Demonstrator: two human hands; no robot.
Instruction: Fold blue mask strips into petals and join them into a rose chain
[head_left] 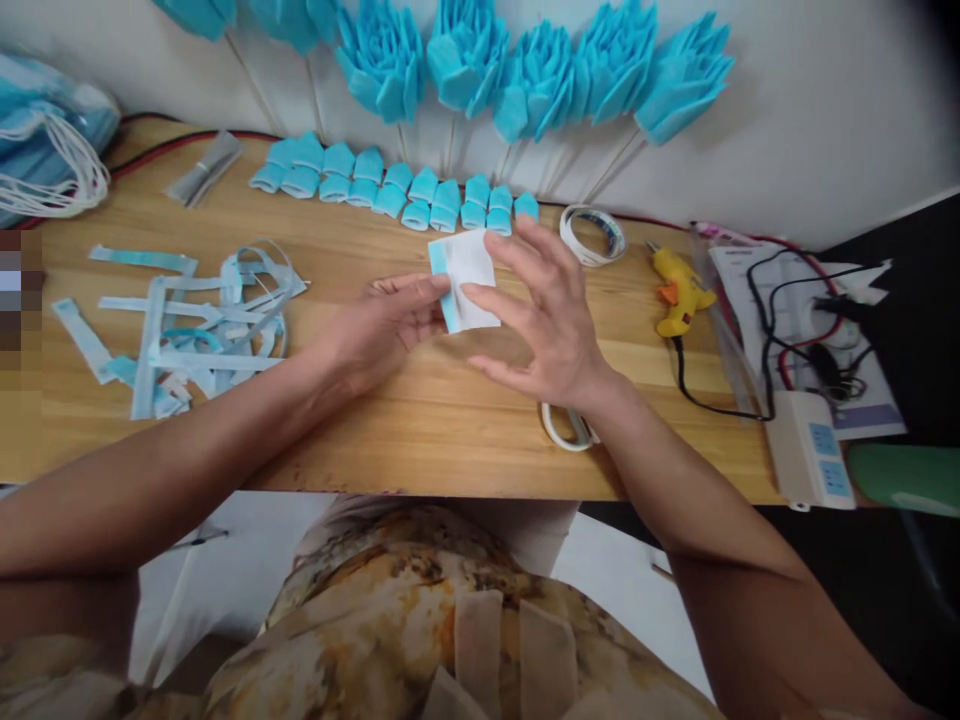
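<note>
A small white and blue piece of mask fabric (469, 272) is held above the wooden table (450, 430). My left hand (382, 325) pinches its left blue edge with thumb and fingertips. My right hand (544, 320) touches the fabric's right side with thumb and forefinger, its other fingers spread. Behind the fabric lies a row of rolled blue fabric pieces (390, 185). Scissors (566, 428) lie partly hidden under my right wrist.
Cut mask strips (187, 320) are piled at the left, a stack of face masks (45, 150) at the far left. Blue fabric flowers (525, 70) lean on the wall. A tape roll (592, 235), yellow glue gun (679, 295), cables and a power strip (814, 450) sit right.
</note>
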